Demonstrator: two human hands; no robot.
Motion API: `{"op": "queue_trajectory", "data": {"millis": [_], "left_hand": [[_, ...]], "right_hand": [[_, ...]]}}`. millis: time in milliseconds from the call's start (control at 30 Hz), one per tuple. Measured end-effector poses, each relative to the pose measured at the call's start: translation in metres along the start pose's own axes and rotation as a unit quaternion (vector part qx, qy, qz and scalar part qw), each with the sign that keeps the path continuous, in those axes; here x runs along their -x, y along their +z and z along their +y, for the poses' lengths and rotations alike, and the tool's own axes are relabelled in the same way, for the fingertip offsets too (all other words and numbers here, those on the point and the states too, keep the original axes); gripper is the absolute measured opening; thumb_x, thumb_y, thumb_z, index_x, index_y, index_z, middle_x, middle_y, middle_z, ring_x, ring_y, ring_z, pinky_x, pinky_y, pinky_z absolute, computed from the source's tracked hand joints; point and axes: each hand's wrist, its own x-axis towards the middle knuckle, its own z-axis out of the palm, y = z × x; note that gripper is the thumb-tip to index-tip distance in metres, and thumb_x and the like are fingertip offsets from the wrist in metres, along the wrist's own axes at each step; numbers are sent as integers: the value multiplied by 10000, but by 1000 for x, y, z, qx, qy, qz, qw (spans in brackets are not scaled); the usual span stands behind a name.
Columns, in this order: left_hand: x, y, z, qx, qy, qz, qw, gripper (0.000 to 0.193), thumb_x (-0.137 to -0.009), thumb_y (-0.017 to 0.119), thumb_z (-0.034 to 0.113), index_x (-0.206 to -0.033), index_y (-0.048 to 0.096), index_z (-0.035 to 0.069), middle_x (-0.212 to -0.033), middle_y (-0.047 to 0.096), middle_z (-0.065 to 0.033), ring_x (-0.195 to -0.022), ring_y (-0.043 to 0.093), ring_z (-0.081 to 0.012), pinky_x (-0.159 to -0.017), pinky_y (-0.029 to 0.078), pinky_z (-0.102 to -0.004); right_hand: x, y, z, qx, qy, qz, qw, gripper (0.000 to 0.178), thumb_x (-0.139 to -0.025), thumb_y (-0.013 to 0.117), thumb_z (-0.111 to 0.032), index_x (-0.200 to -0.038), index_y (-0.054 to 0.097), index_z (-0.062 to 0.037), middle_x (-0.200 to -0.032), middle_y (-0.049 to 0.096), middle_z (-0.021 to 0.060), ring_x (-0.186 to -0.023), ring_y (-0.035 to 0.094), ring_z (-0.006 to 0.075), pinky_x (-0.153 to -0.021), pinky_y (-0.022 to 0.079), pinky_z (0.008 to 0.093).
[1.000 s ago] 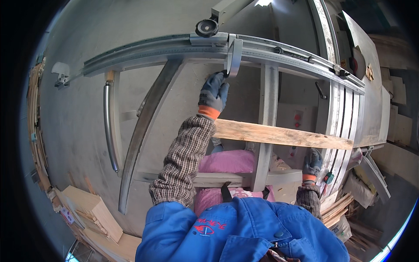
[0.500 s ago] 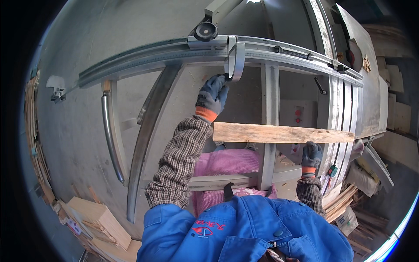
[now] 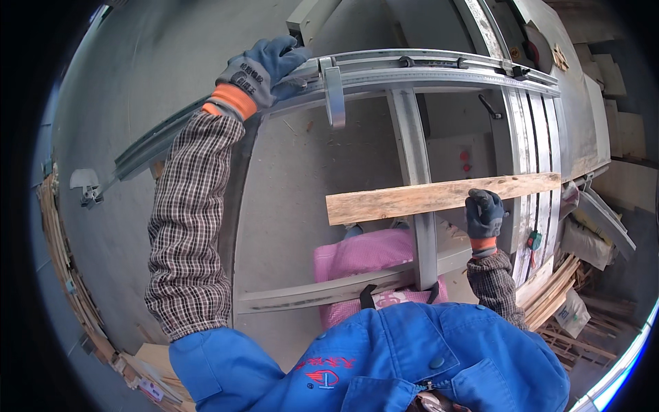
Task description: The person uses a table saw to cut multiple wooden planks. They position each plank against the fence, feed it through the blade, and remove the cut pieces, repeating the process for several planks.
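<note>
My left hand (image 3: 270,67), in a grey-blue glove with an orange cuff, is curled over the rail clamp, where the earlier frame shows a round black knob; the hand now hides it. Beside it, a flat metal stop (image 3: 334,96) hangs from the long scaled metal fence (image 3: 374,79). A long wooden board (image 3: 405,201) lies across the metal crossbar (image 3: 413,137) and the grooved sliding table (image 3: 539,147). My gloved right hand (image 3: 484,214) is closed at the board's near edge, right of its middle, fingers bent over it.
Pink woven sacks (image 3: 364,255) lie below the frame's curved near bar (image 3: 329,291). A black lever (image 3: 489,106) sticks out near the sliding table, and a green tape measure (image 3: 534,239) rests at its near end. Wood strips (image 3: 549,292) are stacked at the lower right.
My left hand has gone from the hanging stop's lower end up and left onto the knob. My right hand has moved up over the board's edge, and the board now slants slightly.
</note>
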Motion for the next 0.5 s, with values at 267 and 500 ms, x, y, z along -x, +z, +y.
{"op": "queue_trajectory", "data": {"millis": [267, 500], "left_hand": [[-34, -4, 4, 0, -30, -118, 993, 278, -913, 600, 313, -1154, 563, 179, -1114, 564, -107, -1006, 648, -322, -818, 550, -462], [-59, -15, 51, 31, -371, -190, 908, 407, -986, 459, 438, -1276, 547, 166, -1234, 615, -139, -1115, 654, -339, -909, 536, -520]], "right_hand": [[12, 5, -4, -56, 54, -19, 997, 218, -781, 709, 1, -977, 681, -92, -932, 691, 108, -897, 652, 322, -794, 516, 412], [19, 8, -11, -62, 79, -21, 995, 215, -791, 705, -2, -987, 680, -87, -941, 687, 120, -888, 651, 323, -789, 515, 408]]}}
